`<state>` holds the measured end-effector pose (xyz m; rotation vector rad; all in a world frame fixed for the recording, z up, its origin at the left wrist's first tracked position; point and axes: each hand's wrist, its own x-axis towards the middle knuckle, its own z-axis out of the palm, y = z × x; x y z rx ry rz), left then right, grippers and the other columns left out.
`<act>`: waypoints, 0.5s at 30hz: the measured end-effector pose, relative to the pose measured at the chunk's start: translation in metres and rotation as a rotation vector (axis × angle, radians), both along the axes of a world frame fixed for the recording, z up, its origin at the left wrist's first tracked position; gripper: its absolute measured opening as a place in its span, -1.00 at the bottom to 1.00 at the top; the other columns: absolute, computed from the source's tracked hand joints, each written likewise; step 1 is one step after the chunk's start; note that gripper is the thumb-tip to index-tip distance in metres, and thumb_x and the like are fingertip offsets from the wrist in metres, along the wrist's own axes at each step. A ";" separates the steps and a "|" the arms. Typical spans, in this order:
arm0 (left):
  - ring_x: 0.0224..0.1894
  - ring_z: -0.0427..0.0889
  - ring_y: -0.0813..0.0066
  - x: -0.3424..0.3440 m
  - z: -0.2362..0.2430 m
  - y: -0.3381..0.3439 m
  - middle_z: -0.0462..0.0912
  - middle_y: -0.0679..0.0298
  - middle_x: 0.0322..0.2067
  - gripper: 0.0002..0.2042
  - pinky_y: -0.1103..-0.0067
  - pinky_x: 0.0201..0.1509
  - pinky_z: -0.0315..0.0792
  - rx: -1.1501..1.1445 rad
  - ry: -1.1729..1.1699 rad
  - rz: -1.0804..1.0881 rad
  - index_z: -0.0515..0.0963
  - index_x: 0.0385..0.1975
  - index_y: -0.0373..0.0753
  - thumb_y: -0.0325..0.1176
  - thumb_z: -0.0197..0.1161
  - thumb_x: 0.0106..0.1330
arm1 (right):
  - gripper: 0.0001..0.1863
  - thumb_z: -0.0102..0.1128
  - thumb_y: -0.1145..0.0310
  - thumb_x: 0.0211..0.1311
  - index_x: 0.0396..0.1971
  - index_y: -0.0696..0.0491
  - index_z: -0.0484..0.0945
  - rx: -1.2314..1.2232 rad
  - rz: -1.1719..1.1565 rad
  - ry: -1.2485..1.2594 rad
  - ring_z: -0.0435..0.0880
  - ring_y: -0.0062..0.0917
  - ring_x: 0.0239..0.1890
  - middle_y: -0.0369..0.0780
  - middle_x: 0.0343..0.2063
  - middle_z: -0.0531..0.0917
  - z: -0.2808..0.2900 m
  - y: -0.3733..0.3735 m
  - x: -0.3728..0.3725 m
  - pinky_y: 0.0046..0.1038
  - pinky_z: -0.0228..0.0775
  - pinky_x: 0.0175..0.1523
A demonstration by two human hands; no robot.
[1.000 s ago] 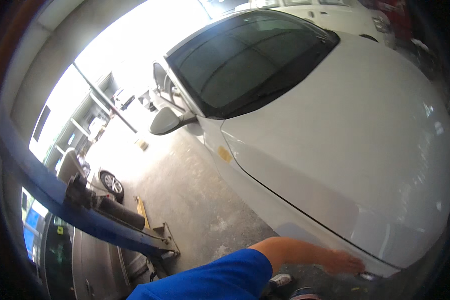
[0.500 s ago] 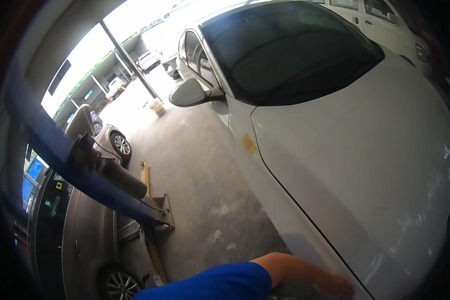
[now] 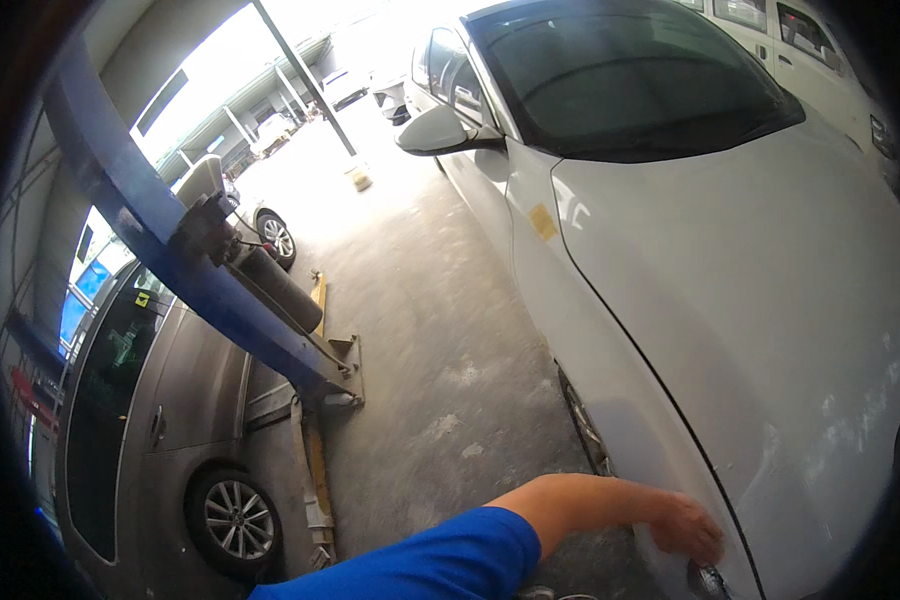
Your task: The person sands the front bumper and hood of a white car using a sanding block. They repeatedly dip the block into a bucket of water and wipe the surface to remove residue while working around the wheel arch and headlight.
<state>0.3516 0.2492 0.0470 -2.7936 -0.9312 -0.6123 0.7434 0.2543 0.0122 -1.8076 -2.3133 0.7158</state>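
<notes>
My left hand (image 3: 687, 527), at the end of a bare forearm and a blue sleeve (image 3: 435, 555), rests palm down on the front fender (image 3: 620, 440) of a white car. It lies beside the dark seam of the hood (image 3: 730, 300), just above a shiny dark piece that looks like the headlight (image 3: 708, 580). The fingers are slightly blurred but seem laid out over the paint, with nothing visible in them. A yellow patch (image 3: 543, 222) marks the fender below the side mirror (image 3: 435, 131). My right hand is out of view.
Left of the car stands a blue lift post (image 3: 160, 215) with a dark cylinder (image 3: 275, 290) and a yellow arm low on the floor (image 3: 420, 400). Behind it is a brown-grey car (image 3: 190, 390). A bucket (image 3: 359, 179) stands by a thin pole farther back.
The view has shifted, so the white car appears higher and farther right. More of my left forearm and hand shows, still on the fender, and the dark shiny piece beneath has come into view.
</notes>
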 end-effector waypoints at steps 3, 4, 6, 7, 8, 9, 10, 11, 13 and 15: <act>0.48 0.33 0.28 0.002 -0.004 -0.001 0.47 0.14 0.35 -0.43 0.35 0.63 0.06 0.073 0.061 0.024 0.47 0.30 -0.28 -0.19 0.27 0.29 | -0.39 0.31 -0.15 0.35 -0.04 0.18 0.69 -0.108 -0.110 -0.170 0.72 -0.22 -0.36 -0.05 -0.33 0.78 0.006 0.010 0.002 -0.17 0.55 -0.19; 0.49 0.32 0.28 0.003 -0.012 -0.001 0.46 0.14 0.37 -0.39 0.34 0.64 0.06 0.078 0.086 0.036 0.46 0.32 -0.29 -0.16 0.29 0.27 | -0.41 0.28 -0.14 0.38 -0.05 0.18 0.69 -0.054 -0.054 -0.051 0.72 -0.22 -0.36 -0.05 -0.36 0.78 0.011 0.012 -0.003 -0.17 0.55 -0.19; 0.51 0.30 0.28 0.001 -0.002 -0.002 0.43 0.14 0.40 -0.34 0.32 0.64 0.04 0.096 0.122 0.028 0.44 0.34 -0.30 -0.09 0.29 0.27 | -0.43 0.23 -0.12 0.43 -0.07 0.19 0.70 0.062 0.037 0.182 0.72 -0.23 -0.37 -0.05 -0.42 0.77 0.035 0.017 -0.018 -0.17 0.53 -0.20; 0.52 0.28 0.28 -0.001 0.003 -0.003 0.42 0.14 0.42 -0.31 0.30 0.64 0.03 0.105 0.144 0.022 0.44 0.36 -0.30 -0.05 0.29 0.27 | -0.47 0.21 -0.06 0.49 -0.07 0.21 0.68 0.066 0.038 0.080 0.71 -0.27 -0.38 -0.08 -0.44 0.76 0.064 0.014 -0.034 -0.21 0.52 -0.22; 0.52 0.28 0.27 0.000 0.004 -0.004 0.42 0.13 0.42 -0.32 0.28 0.64 0.03 0.150 0.192 0.050 0.44 0.36 -0.29 -0.04 0.27 0.29 | -0.48 0.23 -0.04 0.48 -0.07 0.21 0.68 0.069 0.007 0.085 0.71 -0.27 -0.38 -0.08 -0.42 0.76 0.098 0.006 -0.057 -0.22 0.53 -0.22; 0.52 0.28 0.25 0.003 0.002 -0.004 0.41 0.13 0.42 -0.33 0.26 0.64 0.03 0.199 0.235 0.079 0.45 0.36 -0.28 -0.02 0.25 0.30 | -0.49 0.25 -0.02 0.47 -0.06 0.21 0.68 0.076 -0.022 0.085 0.72 -0.26 -0.38 -0.09 -0.41 0.77 0.133 -0.004 -0.080 -0.23 0.53 -0.21; 0.52 0.28 0.24 0.006 0.001 -0.007 0.41 0.12 0.43 -0.34 0.24 0.64 0.02 0.222 0.282 0.112 0.45 0.36 -0.28 0.00 0.23 0.32 | -0.50 0.28 0.00 0.46 -0.06 0.22 0.68 0.058 -0.048 0.088 0.72 -0.26 -0.38 -0.09 -0.39 0.78 0.148 -0.008 -0.088 -0.24 0.53 -0.21; 0.52 0.28 0.22 0.003 -0.004 -0.010 0.40 0.11 0.43 -0.35 0.22 0.64 0.02 0.265 0.263 0.120 0.45 0.36 -0.27 -0.01 0.20 0.34 | -0.53 0.31 0.07 0.46 -0.03 0.24 0.66 0.225 0.094 0.218 0.73 -0.26 -0.34 -0.08 -0.33 0.79 0.132 0.003 -0.081 -0.27 0.54 -0.18; 0.52 0.28 0.19 -0.005 -0.015 -0.020 0.39 0.10 0.44 -0.38 0.17 0.64 0.01 0.341 0.232 0.129 0.46 0.35 -0.25 -0.02 0.14 0.37 | -0.55 0.33 0.12 0.45 -0.02 0.27 0.65 0.217 0.154 0.273 0.74 -0.24 -0.28 -0.05 -0.26 0.79 0.124 0.016 -0.072 -0.26 0.55 -0.13; 0.53 0.26 0.24 0.001 -0.019 -0.029 0.40 0.15 0.44 -0.41 0.21 0.64 0.00 0.400 0.211 0.240 0.46 0.35 -0.20 -0.02 0.10 0.39 | -0.54 0.34 0.19 0.44 0.06 0.30 0.62 0.165 0.121 0.058 0.76 -0.21 -0.13 0.05 -0.11 0.76 0.140 0.025 -0.079 -0.24 0.57 -0.01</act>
